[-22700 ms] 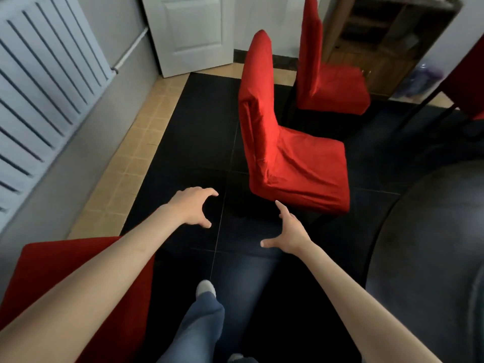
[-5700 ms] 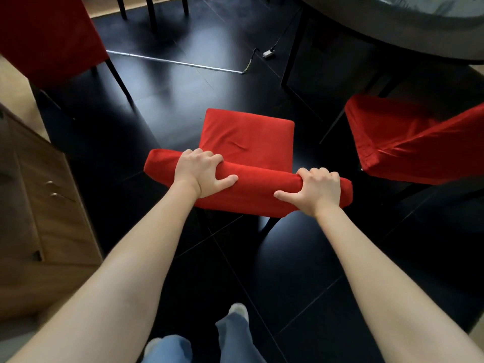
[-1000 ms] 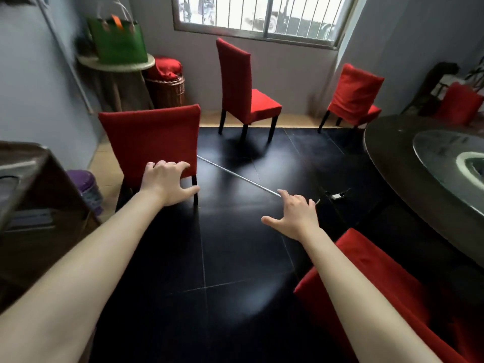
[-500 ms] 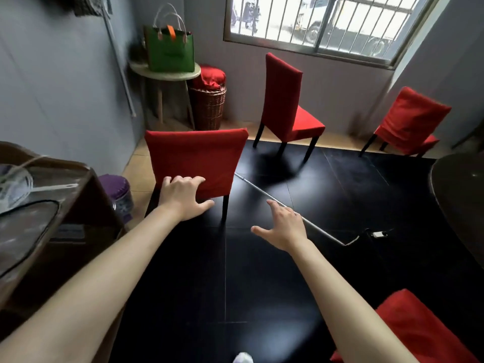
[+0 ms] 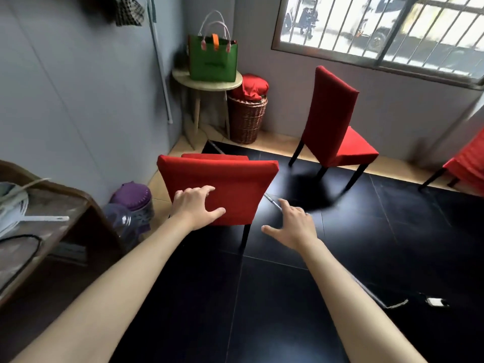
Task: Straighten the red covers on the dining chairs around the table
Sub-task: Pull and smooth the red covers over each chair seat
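Note:
A dining chair in a red cover [image 5: 235,179] stands just ahead with its back towards me. My left hand [image 5: 196,205] is stretched out in front of the lower backrest, fingers spread and holding nothing; whether it touches the cloth I cannot tell. My right hand [image 5: 293,224] hovers open over the dark floor to the right of that chair. A second red-covered chair [image 5: 332,127] stands under the window. Part of a third red-covered chair [image 5: 468,163] shows at the right edge.
A brown wooden cabinet [image 5: 52,231] is close on my left, with a purple-lidded jar [image 5: 131,203] on the floor beside it. In the corner are a small round table [image 5: 207,85] with a green bag [image 5: 212,58] and a wicker basket [image 5: 246,119]. A thin metal rod [image 5: 272,203] lies across the black floor.
I have come closer to the nearest chair, which now looks larger and lower. Both hands stay outstretched and open. The red chair at the bottom right has left the view.

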`<control>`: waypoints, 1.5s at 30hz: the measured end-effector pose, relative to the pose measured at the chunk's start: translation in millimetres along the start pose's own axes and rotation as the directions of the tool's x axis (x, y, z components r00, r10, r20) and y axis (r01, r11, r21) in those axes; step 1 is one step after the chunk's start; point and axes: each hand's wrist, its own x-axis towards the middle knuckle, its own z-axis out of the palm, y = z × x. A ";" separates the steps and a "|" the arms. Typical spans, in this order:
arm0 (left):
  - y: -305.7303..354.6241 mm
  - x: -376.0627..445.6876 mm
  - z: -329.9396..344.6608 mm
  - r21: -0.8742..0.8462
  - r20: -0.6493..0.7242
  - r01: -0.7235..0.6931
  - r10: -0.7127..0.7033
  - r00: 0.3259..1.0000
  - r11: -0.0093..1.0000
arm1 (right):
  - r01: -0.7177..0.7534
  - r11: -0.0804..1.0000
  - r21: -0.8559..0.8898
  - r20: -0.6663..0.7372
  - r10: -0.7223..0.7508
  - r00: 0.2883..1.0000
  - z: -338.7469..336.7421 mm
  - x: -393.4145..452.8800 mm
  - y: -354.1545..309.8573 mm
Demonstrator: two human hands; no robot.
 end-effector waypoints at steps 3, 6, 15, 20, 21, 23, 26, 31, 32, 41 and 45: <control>-13.9 26.5 9.9 0.071 0.037 -0.003 0.000 0.999 0.997 | 0.043 0.999 -0.001 0.024 -0.043 0.999 8.1 39.7 -5.4; -31.0 65.6 11.6 0.104 0.032 -0.020 0.016 0.999 0.994 | 0.066 0.998 0.002 0.029 -0.066 0.997 12.5 85.0 -15.6; -75.1 177.4 22.3 0.057 0.062 -0.001 -0.002 0.998 0.998 | 0.062 0.997 -0.042 0.041 -0.060 0.997 19.5 200.4 -43.0; -88.9 212.0 49.1 0.044 0.110 0.051 -0.055 0.992 0.998 | 0.099 0.991 -0.085 0.122 -0.089 0.989 37.6 246.8 -43.8; -90.9 220.3 54.3 0.038 0.118 0.062 -0.066 0.991 0.997 | 0.108 0.991 -0.081 0.137 -0.096 0.986 40.8 257.9 -42.9; -93.4 236.1 64.5 0.029 0.137 0.086 -0.089 0.987 0.996 | 0.137 0.988 -0.076 0.171 -0.122 0.978 47.4 280.7 -39.8; -94.3 252.3 78.7 0.033 0.187 0.097 -0.102 0.977 0.995 | 0.178 0.981 -0.077 0.255 -0.153 0.955 57.6 308.5 -36.4; -101.1 271.1 93.1 0.098 0.266 0.068 -0.092 0.959 0.993 | 0.200 0.978 -0.057 0.360 -0.167 0.918 73.5 335.9 -24.3; -102.7 271.6 95.0 0.127 0.281 0.065 -0.099 0.955 0.990 | 0.213 0.975 -0.066 0.370 -0.174 0.912 75.5 337.4 -22.9; -103.8 271.4 98.6 0.237 0.280 0.026 -0.094 0.955 0.971 | 0.286 0.950 -0.127 0.327 -0.232 0.916 81.2 338.6 -21.5; -103.2 270.9 98.4 0.262 0.263 0.024 -0.095 0.960 0.965 | 0.301 0.946 -0.121 0.291 -0.256 0.922 82.9 336.7 -20.4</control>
